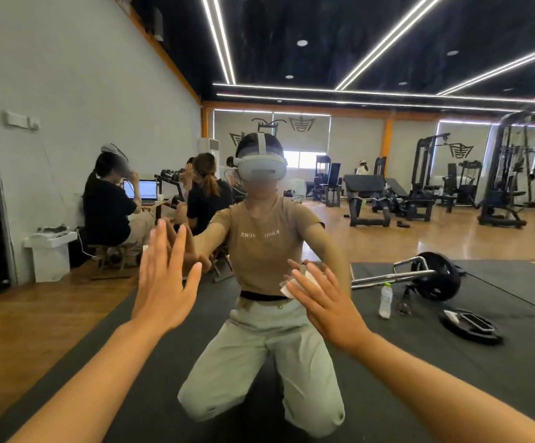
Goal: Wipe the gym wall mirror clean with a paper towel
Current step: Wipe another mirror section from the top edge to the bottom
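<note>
Head view, right hand flattening crumpled white paper towel on glossy mirror

The scene is evenly and fairly brightly lit by long white LED strips crossing the black ceiling, with extra daylight from a window at the far end that is blown out to white. The wooden floor carries soft sheen. Shadows are weak and diffuse. Wide-angle distortion bends the strips and wall lines toward the edges. The right hand is slightly motion-blurred; distant gym machines look soft.
</note>
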A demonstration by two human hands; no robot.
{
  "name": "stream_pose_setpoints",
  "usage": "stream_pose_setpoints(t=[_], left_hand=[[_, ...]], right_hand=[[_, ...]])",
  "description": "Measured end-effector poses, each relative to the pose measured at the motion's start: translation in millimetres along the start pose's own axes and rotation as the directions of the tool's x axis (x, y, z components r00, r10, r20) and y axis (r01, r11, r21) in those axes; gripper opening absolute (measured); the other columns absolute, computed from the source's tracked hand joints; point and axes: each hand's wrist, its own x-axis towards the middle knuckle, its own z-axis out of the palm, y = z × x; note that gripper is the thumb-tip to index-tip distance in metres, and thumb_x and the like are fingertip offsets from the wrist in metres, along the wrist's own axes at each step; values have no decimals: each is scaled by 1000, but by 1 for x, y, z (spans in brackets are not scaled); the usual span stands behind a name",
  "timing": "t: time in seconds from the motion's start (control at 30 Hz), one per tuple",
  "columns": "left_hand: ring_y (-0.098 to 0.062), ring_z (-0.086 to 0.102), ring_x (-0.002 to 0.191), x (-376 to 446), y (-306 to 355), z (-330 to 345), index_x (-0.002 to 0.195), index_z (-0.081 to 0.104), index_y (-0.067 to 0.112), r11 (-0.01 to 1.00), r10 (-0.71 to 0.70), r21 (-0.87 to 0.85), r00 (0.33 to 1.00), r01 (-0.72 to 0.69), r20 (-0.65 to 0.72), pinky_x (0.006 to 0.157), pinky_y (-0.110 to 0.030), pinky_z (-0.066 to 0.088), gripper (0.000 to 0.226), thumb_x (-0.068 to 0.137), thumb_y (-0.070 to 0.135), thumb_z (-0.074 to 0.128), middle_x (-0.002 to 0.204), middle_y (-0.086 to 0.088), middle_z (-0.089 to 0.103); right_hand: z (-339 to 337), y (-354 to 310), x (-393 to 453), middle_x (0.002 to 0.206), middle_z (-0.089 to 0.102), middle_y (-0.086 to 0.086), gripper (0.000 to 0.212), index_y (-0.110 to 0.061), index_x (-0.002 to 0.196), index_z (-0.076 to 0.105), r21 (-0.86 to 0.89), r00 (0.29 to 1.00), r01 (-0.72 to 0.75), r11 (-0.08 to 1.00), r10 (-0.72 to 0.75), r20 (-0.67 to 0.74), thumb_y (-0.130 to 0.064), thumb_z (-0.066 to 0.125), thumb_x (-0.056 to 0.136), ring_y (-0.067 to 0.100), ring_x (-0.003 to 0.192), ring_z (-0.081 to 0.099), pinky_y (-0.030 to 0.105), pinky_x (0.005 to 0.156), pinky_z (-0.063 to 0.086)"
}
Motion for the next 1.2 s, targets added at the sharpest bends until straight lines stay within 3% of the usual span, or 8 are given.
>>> stream_pose_setpoints(t=[0.17, 0.33, 0.43, 0.5, 0.67, 0.77, 1.03, 1.2], left_hand=[[-16, -33, 147, -3, -17, 6, 157, -17, 25, 989, 85, 117, 996, -88, 26, 122, -41, -10, 76, 99, 57, 21, 156, 4, -42], [-21, -27, 150, 0, -23, 15, 158, -17, 22, 981, 110, 159, 994, -108, -6, 120, -34, -21, 83, 94, 63, 18, 162, -4, -33], [-22, -23, 151, 1, -26, 18, 160, -11, 20, 977, 130, 173, 991, -123, -28, 119, -32, -20, 83, 96, 60, 23, 164, -6, -28], [-22, -21, 152, 1, -28, 18, 160, -9, 20, 975, 149, 171, 988, -141, -36, 119, -32, -20, 81, 97, 59, 23, 164, -5, -27], [-23, -18, 153, 2, -29, 19, 160, -6, 17, 966, 189, 192, 980, -172, -69, 120, -33, -19, 79, 98, 56, 25, 165, -10, -22], [-25, -15, 153, 1, -30, 20, 160, -5, 15, 960, 215, 202, 973, -194, -86, 120, -34, -17, 79, 99, 54, 27, 166, -13, -18], [-21, -24, 151, 6, -36, 26, 159, -16, 23, 965, 243, 124, 966, -231, -90, 117, -32, -23, 81, 98, 57, 26, 164, -6, -27], [-23, -16, 153, 5, -39, 28, 160, -9, 21, 959, 264, 137, 957, -247, -122, 120, -36, -15, 79, 99, 56, 27, 166, -8, -21]], right_hand=[[-43, 49, 54, 160, 31, 9, 46, -16, 152, 35, -84, 985, 167, 982, -163, 48, -22, 38, 106, 34, 150, 20, 46, 125, 11], [-93, 91, 167, 161, 24, 17, 51, -12, 151, 36, -68, 972, -123, 990, 107, -208, -16, 43, 100, 39, 151, 15, 42, 126, 2], [-93, 72, 216, 164, 20, 15, 51, -15, 150, 41, 195, 729, -518, 833, 549, -409, -16, 34, 100, 37, 152, 10, 42, 124, -1], [-75, 48, 218, 163, 23, 14, 50, -14, 149, 42, 253, 624, -595, 763, 637, -453, -14, 34, 99, 35, 152, 11, 47, 125, 3], [-8, -21, 128, 159, 32, 16, 62, -11, 147, 41, 92, 873, -361, 928, 371, -317, 6, 61, 90, 40, 150, 20, 59, 119, 20], [20, -57, 77, 161, 28, 10, 66, -12, 148, 40, 69, 943, -264, 962, 272, -191, 3, 65, 89, 36, 152, 17, 56, 121, 15], [6, -45, 73, 168, 9, 0, 55, -17, 154, 31, -57, 1000, -12, 998, 13, 12, -15, 45, 102, 32, 153, 12, 46, 125, 8], [-27, -17, 153, 163, 21, 13, 59, -11, 153, 33, -86, 965, -218, 972, 201, -168, -8, 52, 97, 34, 152, 12, 44, 126, 4]])
